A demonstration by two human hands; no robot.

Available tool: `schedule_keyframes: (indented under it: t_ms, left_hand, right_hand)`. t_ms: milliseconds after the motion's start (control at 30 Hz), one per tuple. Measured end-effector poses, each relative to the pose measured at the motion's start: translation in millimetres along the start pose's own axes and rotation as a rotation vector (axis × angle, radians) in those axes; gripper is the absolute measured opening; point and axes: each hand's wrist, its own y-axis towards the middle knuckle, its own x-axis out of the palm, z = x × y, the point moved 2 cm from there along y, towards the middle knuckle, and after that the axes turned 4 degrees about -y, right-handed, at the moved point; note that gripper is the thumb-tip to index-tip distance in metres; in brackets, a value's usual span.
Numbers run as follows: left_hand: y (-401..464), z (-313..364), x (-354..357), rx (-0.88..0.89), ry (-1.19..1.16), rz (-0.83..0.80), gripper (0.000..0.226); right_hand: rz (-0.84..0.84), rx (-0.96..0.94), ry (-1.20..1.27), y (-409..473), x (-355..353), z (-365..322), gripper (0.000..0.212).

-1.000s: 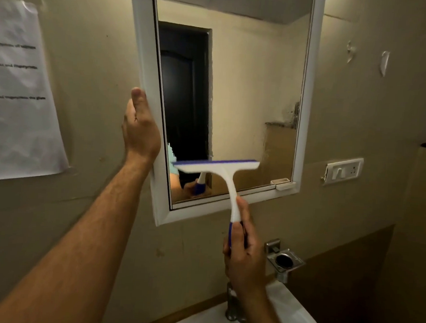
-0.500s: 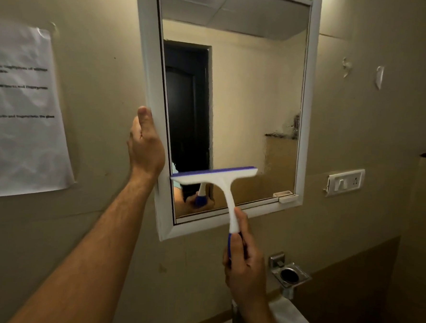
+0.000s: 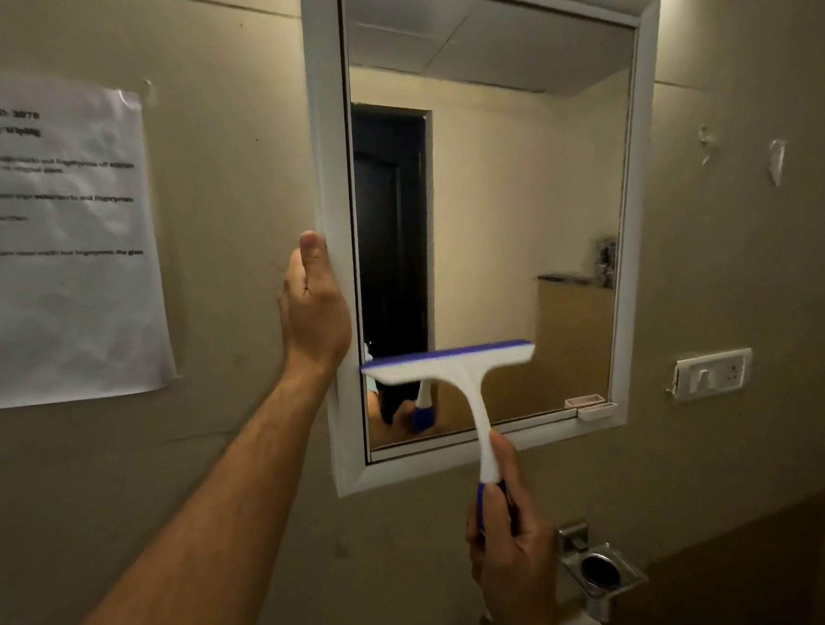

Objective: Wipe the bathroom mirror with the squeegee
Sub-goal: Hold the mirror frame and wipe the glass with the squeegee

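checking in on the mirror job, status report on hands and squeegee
Left hand gripping the mirror frame's left edge. Right hand shut on the squeegee handle, blade low across the glass. Nothing in the way.

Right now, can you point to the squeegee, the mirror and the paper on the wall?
squeegee (image 3: 451, 365): head view, on its white blade head.
mirror (image 3: 523, 212): head view, on the bare glass.
paper (image 3: 61, 252): head view, on the sheet's middle.

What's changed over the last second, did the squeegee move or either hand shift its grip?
Barely: the squeegee sits at the same low spot on the mirror; mostly the camera tilted up. The right hand keeps its handle, and the left hand still grips the frame's left edge.
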Motion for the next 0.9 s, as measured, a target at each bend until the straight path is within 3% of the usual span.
schedule_keyframes:
  t_ms: [167,267,400,667,900]
  left_hand:
    - [-0.1,-0.7,0.7,-0.009,-0.02,-0.003,0.055]
    - [-1.7,1.0,0.3,-0.013,-0.011,-0.001,0.054]
    - [-2.6,3.8,-0.6,-0.011,-0.017,-0.016,0.054]
    - [-2.1,1.4,0.4,-0.003,-0.005,-0.018,0.056]
    - [-3.4,3.5,-0.1,-0.016,0.011,-0.025,0.057]
  right_hand:
    - [0.033,0.012,-0.036,-2.7,-5.1,8.5,0.037]
    - [-0.011,-0.018,-0.044,20.0,-4.0,-11.6,0.05]
    - [0.001,-0.074,-0.024,40.3,3.3,-40.7,0.043]
    - [0.014,0.028,0.002,8.4,-2.7,-19.8,0.045]
    - [0.008,-0.06,-0.004,45.9,1.4,-53.4,0.049]
